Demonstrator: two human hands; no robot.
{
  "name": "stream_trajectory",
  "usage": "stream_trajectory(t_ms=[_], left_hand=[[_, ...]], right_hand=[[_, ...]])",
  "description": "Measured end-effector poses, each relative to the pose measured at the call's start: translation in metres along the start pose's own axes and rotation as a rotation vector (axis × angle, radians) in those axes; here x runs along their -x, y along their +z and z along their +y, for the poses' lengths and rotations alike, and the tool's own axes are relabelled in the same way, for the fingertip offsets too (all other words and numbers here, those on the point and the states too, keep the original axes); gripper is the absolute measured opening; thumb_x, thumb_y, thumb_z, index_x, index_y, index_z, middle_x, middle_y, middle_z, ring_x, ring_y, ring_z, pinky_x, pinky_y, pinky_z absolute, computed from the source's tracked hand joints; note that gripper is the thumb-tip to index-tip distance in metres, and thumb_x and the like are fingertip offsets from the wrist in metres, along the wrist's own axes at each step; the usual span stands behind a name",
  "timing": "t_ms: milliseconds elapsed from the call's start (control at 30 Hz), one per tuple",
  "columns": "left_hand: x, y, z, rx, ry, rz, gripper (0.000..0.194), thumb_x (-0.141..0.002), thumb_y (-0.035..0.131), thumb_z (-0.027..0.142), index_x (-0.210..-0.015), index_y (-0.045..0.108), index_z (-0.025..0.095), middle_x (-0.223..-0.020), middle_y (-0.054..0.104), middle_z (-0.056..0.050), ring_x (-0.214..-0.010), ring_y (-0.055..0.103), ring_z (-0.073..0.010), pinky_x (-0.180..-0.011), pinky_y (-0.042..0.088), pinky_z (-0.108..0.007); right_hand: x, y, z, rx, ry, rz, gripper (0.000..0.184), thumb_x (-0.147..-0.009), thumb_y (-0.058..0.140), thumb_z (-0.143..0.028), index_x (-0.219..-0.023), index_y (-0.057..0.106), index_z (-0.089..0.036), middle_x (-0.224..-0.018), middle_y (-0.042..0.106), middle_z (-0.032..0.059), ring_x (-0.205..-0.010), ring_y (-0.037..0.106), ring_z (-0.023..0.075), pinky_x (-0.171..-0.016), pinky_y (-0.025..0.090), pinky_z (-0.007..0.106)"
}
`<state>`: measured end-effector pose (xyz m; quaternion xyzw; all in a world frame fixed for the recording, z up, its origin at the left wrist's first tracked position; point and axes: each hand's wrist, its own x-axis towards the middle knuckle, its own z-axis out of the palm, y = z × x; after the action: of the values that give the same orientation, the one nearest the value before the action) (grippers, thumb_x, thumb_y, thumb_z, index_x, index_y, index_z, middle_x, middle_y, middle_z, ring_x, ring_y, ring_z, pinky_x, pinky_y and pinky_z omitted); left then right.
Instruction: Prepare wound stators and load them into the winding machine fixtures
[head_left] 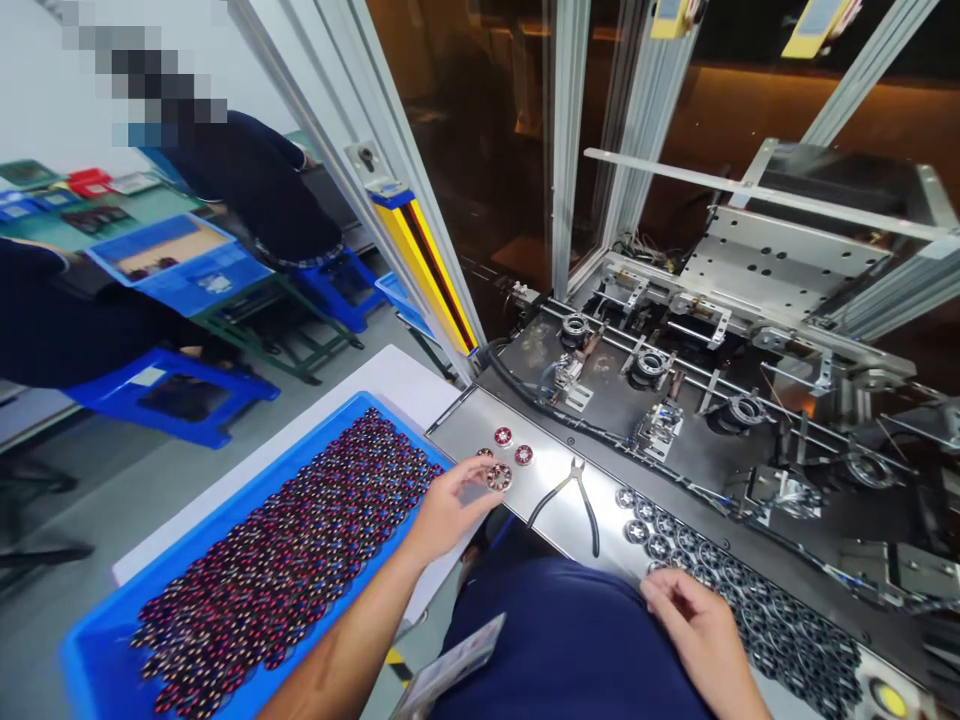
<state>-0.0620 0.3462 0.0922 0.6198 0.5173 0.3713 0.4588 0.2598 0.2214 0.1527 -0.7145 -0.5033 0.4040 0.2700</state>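
Over the left end of the metal ledge, my left hand (448, 512) has its thumb and forefinger around a small round motor stator (499, 478). Two red-wound stators (513, 446) lie just past it, and another (485, 455) is partly behind my fingers. My right hand (694, 620) is curled at the ledge's front edge, beside rows of dark stator cores (686, 545). Its fingertips are close together, and I cannot make out what is between them. Between my hands lie cutting pliers (576, 490), their handles spread toward me.
A blue tray (90, 640) full of wound stators stands at my left. Behind the ledge is a machine with several round holders (651, 368). A yellow light-curtain bar (427, 270) is on the frame post. Two people sit at benches at the far left, on blue stools (176, 390).
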Motion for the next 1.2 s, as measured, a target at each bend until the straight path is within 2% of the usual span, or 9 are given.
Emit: stream_trajectory(t_ms=[100,200,400,567,700,900,967,1067,1200], left_hand=[[0.008,0.008,-0.041,-0.165,-0.015,0.050,0.036,-0.085,0.070,0.038,-0.115,0.068,0.018,-0.117,0.071,-0.012,-0.107,0.065,-0.0272,-0.098,0.050,-0.045],[0.010,0.024,-0.063,-0.283,0.007,0.067,0.033,-0.084,0.071,0.038,-0.112,0.070,0.020,-0.113,0.069,-0.011,-0.110,0.061,-0.0293,-0.101,0.046,-0.047],[0.003,0.052,-0.081,-0.426,0.015,0.138,0.033,-0.092,0.061,0.039,-0.118,0.067,0.019,-0.096,0.067,-0.010,-0.100,0.059,-0.0307,-0.095,0.042,-0.046],[0.004,0.058,-0.085,-0.448,0.043,0.255,0.039,-0.094,0.058,0.039,-0.123,0.061,0.013,-0.098,0.068,-0.014,-0.102,0.058,-0.0329,-0.096,0.040,-0.049],[0.016,0.051,-0.071,-0.409,0.096,0.321,0.035,-0.092,0.061,0.039,-0.116,0.063,0.013,-0.100,0.070,-0.014,-0.100,0.060,-0.0307,-0.095,0.044,-0.047],[0.029,0.043,-0.032,-0.278,0.122,0.289,0.025,-0.090,0.065,0.032,-0.111,0.066,0.017,-0.105,0.071,-0.010,-0.102,0.064,-0.0248,-0.094,0.049,-0.040],[0.029,0.044,-0.021,-0.218,0.102,0.250,0.024,-0.090,0.066,0.032,-0.110,0.067,0.018,-0.102,0.071,-0.008,-0.099,0.065,-0.0232,-0.093,0.050,-0.039],[0.024,0.049,-0.005,-0.117,0.050,0.171,0.022,-0.090,0.065,0.032,-0.106,0.069,0.018,-0.099,0.072,-0.008,-0.097,0.067,-0.0228,-0.094,0.051,-0.040],[0.008,0.059,0.025,0.042,-0.011,-0.030,0.030,-0.090,0.065,0.038,-0.112,0.071,0.018,-0.100,0.074,-0.009,-0.092,0.069,-0.0216,-0.088,0.054,-0.037]], right_hand=[[0.003,0.001,0.014,0.033,-0.033,0.047,0.043,-0.085,0.063,-0.060,-0.073,0.071,-0.019,-0.062,0.065,0.0024,-0.057,0.060,0.0172,-0.057,0.049,0.027],[0.003,0.000,0.020,0.163,-0.150,0.069,0.037,-0.093,0.058,-0.051,-0.077,0.071,-0.020,-0.066,0.068,0.0019,-0.059,0.063,0.0166,-0.057,0.051,0.025],[-0.004,-0.011,0.040,0.430,-0.261,0.145,0.028,-0.099,0.053,-0.037,-0.085,0.069,-0.019,-0.074,0.069,0.0049,-0.068,0.064,0.0182,-0.066,0.053,0.031],[-0.021,-0.003,0.069,0.640,-0.394,0.156,0.021,-0.097,0.057,-0.030,-0.107,0.071,-0.018,-0.106,0.071,0.0127,-0.099,0.064,0.0262,-0.092,0.051,0.042],[-0.037,0.015,0.074,0.777,-0.473,0.155,0.022,-0.097,0.056,-0.022,-0.112,0.070,-0.015,-0.116,0.066,0.0169,-0.105,0.059,0.0302,-0.089,0.049,0.046],[-0.046,0.027,0.059,0.880,-0.614,0.073,0.017,-0.085,0.071,-0.013,-0.101,0.067,-0.014,-0.113,0.066,0.0148,-0.099,0.058,0.0288,-0.084,0.046,0.042],[-0.050,0.025,0.054,0.893,-0.666,0.044,0.022,-0.081,0.074,-0.011,-0.102,0.066,-0.015,-0.109,0.067,0.0133,-0.094,0.058,0.0281,-0.081,0.045,0.041],[-0.058,0.021,0.042,0.877,-0.769,0.011,0.014,-0.082,0.070,-0.009,-0.093,0.065,-0.017,-0.090,0.068,0.0086,-0.082,0.056,0.0249,-0.076,0.044,0.039],[-0.067,0.017,0.002,0.773,-0.920,0.017,0.007,-0.087,0.060,-0.015,-0.094,0.063,-0.015,-0.085,0.066,0.0088,-0.079,0.054,0.0233,-0.074,0.044,0.038]])
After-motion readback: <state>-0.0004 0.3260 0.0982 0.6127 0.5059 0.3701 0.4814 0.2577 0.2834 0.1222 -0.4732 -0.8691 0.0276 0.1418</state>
